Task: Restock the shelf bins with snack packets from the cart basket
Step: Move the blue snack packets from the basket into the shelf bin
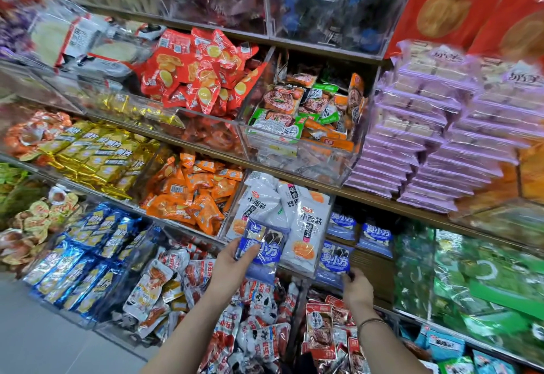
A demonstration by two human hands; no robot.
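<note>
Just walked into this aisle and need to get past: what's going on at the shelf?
A person is restocking. Their left hand grips a stack of blue packets in front of the white packets. Their right hand holds a single blue packet at the shelf slot where matching packets already stand.

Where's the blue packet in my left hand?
Lower middle of the head view: the left hand holds the blue packet in front of the white packets, left of the second blue packet in the right hand.
</note>
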